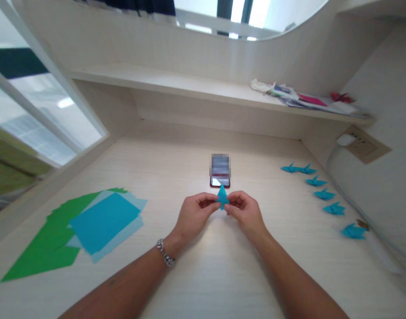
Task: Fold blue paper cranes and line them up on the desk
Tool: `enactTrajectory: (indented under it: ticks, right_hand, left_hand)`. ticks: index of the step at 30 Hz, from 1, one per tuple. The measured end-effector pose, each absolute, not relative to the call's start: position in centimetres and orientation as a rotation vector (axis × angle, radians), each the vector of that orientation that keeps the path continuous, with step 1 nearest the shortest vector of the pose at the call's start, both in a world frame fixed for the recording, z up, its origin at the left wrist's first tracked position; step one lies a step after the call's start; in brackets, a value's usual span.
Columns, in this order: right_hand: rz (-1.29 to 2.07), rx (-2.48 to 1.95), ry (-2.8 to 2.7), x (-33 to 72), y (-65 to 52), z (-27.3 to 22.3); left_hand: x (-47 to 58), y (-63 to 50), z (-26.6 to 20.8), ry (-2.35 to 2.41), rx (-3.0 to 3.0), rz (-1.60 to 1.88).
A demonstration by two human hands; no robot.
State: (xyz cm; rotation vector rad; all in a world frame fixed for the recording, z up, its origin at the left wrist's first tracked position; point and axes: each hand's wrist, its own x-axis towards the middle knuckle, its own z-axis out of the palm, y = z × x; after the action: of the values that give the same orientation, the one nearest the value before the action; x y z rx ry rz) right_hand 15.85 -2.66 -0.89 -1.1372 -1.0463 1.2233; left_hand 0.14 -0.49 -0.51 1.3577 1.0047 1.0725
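A small piece of folded blue paper (222, 196), shaped like a narrow diamond with its point away from me, is held up between my two hands. My left hand (197, 213) pinches its left edge between thumb and fingers. On the other edge, my right hand (245, 212) grips it in the same way. Just beyond the paper's tip lies a phone (220, 180) with its screen lit and partly blurred out. Whether the folded paper touches the desk I cannot tell.
Sheets of blue paper (106, 221) lie over fanned green paper (40, 243) on the left. Several folded blue paper cranes (334, 208) line the desk's right side, beside a cable (352, 204) running from a wall socket (365, 144). Papers (299, 97) rest on the shelf (189, 86).
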Motion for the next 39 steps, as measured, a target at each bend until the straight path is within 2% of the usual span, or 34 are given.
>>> enactTrajectory:
  ticks: [12, 21, 31, 39]
  right_hand:
    - [1.386, -1.164, -0.944, 16.5, -2.7, -1.2]
    - [1.235, -1.224, -1.024, 16.3, -2.5, -1.0]
    - [1.345, -1.186, -0.955, 15.9, -2.6, -1.3]
    - [1.21, -1.196, -1.032, 15.6, -2.9, -1.0]
  left_hand:
    - [0.0, -0.6, -0.3, 0.99, 1.42, 0.948]
    - [0.0, -0.5, -0.2, 0.948, 1.314, 1.012]
    - [0.2, -0.4, -1.0, 0.966, 1.255, 1.041]
    - [0.4, -0.6, -0.7, 0.97, 1.14, 1.038]
